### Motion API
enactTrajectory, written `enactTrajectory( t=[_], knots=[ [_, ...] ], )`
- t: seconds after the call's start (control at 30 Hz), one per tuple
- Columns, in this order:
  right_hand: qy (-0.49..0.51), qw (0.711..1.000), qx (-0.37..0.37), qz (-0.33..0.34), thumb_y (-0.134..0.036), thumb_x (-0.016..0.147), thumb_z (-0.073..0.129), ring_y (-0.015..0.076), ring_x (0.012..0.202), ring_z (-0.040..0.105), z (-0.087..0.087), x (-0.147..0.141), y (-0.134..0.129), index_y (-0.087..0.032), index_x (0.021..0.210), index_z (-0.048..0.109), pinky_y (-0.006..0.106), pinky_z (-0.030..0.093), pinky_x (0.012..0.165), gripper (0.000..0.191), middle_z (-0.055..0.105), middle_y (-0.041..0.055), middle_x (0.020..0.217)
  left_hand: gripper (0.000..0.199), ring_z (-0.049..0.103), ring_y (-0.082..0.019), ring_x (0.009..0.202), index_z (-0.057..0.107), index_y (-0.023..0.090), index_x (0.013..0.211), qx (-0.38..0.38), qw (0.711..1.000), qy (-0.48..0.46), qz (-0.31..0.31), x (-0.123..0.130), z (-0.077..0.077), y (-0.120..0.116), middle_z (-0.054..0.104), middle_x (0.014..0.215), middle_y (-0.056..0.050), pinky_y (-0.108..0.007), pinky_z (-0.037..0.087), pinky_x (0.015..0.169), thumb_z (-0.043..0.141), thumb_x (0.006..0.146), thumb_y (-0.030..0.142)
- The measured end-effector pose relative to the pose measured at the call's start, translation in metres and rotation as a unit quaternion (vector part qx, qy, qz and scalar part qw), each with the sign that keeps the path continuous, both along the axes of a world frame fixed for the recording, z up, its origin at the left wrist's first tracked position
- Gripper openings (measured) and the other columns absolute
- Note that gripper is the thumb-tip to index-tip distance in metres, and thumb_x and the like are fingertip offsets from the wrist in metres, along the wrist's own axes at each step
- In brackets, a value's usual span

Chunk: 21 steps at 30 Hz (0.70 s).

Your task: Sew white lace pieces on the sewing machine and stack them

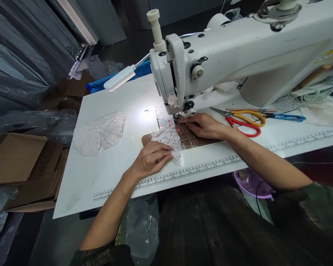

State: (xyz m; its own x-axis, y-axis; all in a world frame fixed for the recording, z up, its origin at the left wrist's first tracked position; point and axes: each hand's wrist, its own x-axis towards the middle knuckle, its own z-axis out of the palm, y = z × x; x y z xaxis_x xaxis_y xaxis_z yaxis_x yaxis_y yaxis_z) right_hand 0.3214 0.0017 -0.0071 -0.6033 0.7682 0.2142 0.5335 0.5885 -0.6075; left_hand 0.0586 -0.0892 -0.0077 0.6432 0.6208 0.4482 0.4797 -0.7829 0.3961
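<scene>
A piece of white lace (pixel 168 137) lies on the brown plate (pixel 192 138) of a white sewing machine (pixel 224 55), its far edge by the presser foot (pixel 177 119). My left hand (pixel 152 157) is closed at the lace's near left part, fingertips on the fabric. Close to the right side of the presser foot, my right hand (pixel 204 125) has thumb and forefinger drawn together. What they pinch, if anything, is too small to make out.
Gathered white lace (pixel 100 133) lies on the left of the table (pixel 80 184). Right of my right hand are scissors (pixel 245 122) with red and yellow handles and a blue-handled tool (pixel 287 117). A lamp (pixel 120 78) shines beside the needle. Cardboard boxes (pixel 16 155) stand left.
</scene>
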Motion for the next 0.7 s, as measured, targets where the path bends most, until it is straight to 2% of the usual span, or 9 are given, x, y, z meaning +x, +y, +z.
enactTrajectory(
  t=[0.13,0.23,0.37,0.5,0.7],
  knots=[
    [0.017,1.0,-0.01,-0.017,-0.015,0.091,0.046,0.0208,0.102,0.068,-0.001,0.002,-0.003,-0.02,0.12,0.074,0.033,0.05,0.093,0.041,0.075,0.0072,0.118,0.005,0.073,-0.019,0.092,0.07,0.02,0.096,0.009,1.0,-0.013,0.015,-0.001,0.0,0.001,0.077,0.099,-0.007,-0.039,0.062,0.078,0.066,0.092,0.018],
    [0.014,1.0,-0.001,-0.011,-0.016,0.091,0.046,0.0211,0.1,0.067,-0.003,0.002,-0.004,-0.019,0.117,0.075,0.033,0.05,0.092,0.04,0.075,0.0085,0.113,0.007,0.073,-0.019,0.091,0.068,0.018,0.095,0.019,0.999,-0.021,0.016,-0.001,0.002,0.001,0.076,0.101,-0.008,-0.038,0.061,0.078,0.067,0.091,0.014],
    [0.011,0.999,0.022,0.047,-0.018,0.094,0.045,0.0196,0.09,0.063,-0.009,0.003,-0.006,-0.02,0.122,0.073,0.032,0.05,0.085,0.04,0.07,0.009,0.1,0.005,0.072,-0.018,0.09,0.066,0.018,0.09,0.013,0.999,-0.029,0.026,-0.001,0.004,0.0,0.076,0.104,-0.009,-0.037,0.06,0.077,0.066,0.09,0.013],
    [-0.038,0.992,0.052,0.107,-0.027,0.098,0.046,0.0189,0.088,0.057,-0.012,0.001,-0.007,-0.027,0.13,0.069,0.032,0.049,0.08,0.039,0.062,0.0086,0.102,0.004,0.073,-0.019,0.091,0.065,0.019,0.087,-0.005,0.999,-0.006,0.045,-0.001,0.006,0.0,0.077,0.104,-0.008,-0.04,0.059,0.08,0.064,0.091,0.018],
    [-0.105,0.986,0.082,0.096,-0.031,0.099,0.047,0.0212,0.087,0.053,-0.009,-0.006,-0.011,-0.032,0.132,0.068,0.033,0.044,0.072,0.039,0.058,0.0105,0.106,0.006,0.074,-0.018,0.089,0.066,0.02,0.084,-0.016,1.0,-0.001,0.001,0.003,0.005,0.0,0.079,0.102,-0.005,-0.04,0.057,0.082,0.066,0.089,0.019]
  ],
)
